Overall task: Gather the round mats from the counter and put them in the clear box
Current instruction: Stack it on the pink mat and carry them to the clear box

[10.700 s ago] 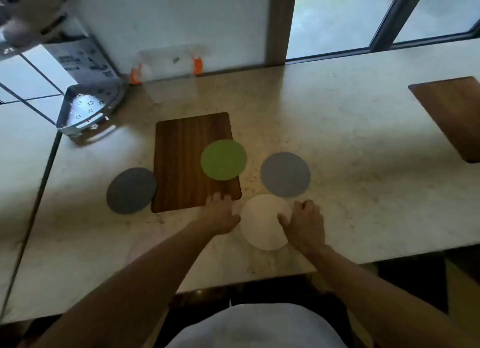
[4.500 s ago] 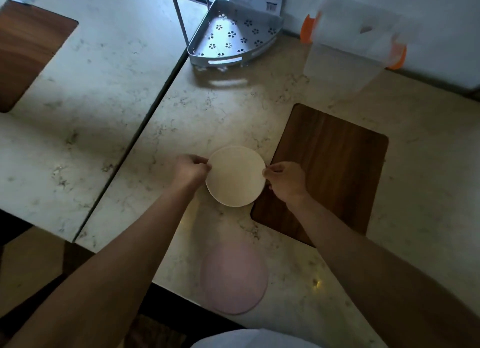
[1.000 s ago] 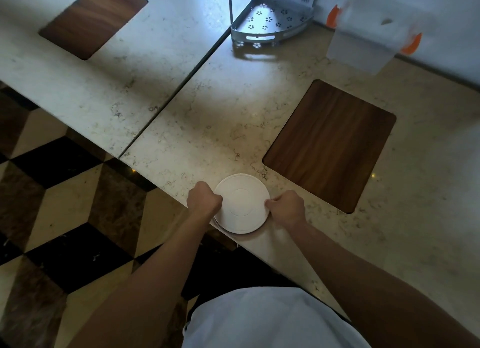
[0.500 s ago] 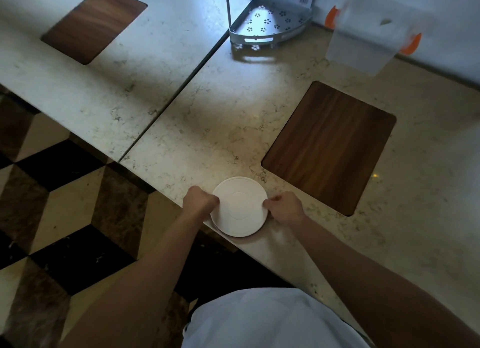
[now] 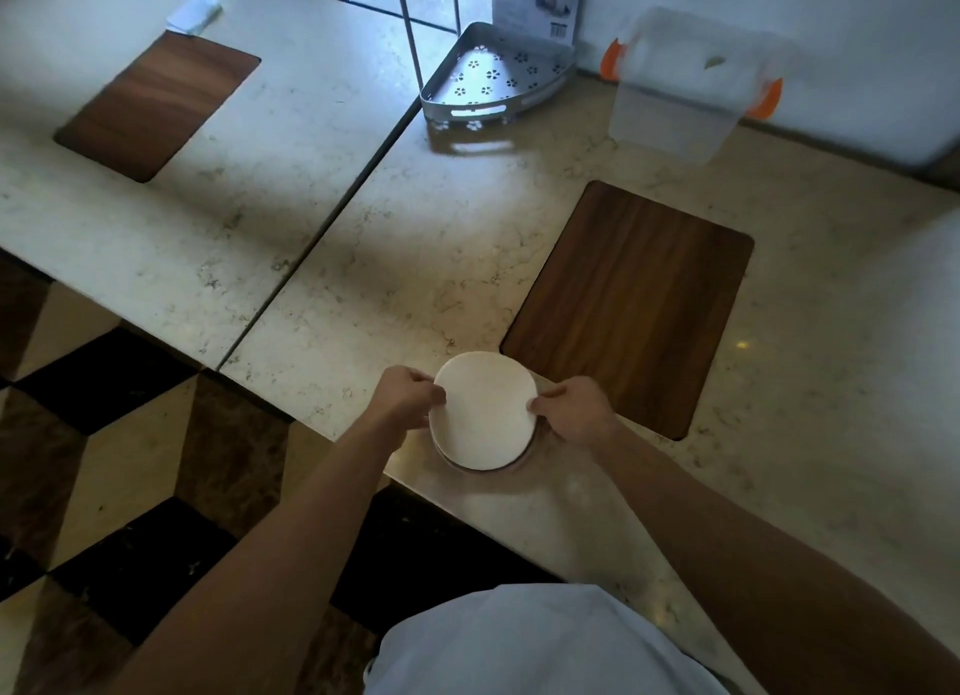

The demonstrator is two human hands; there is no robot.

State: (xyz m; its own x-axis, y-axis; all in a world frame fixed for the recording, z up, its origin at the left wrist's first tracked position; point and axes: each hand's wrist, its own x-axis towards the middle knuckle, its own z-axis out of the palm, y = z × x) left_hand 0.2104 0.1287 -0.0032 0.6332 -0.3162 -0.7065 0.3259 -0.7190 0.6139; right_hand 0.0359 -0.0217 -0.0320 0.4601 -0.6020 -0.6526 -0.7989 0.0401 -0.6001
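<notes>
Round mats [image 5: 484, 415], stacked, are pinched at nine o'clock by the left hand [image 5: 409, 398] and three o'clock by the right hand [image 5: 571, 415].

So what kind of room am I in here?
Probably a home kitchen or dining area: marble-look counter, wooden boards, a clear box, and a metal corner rack.
</notes>
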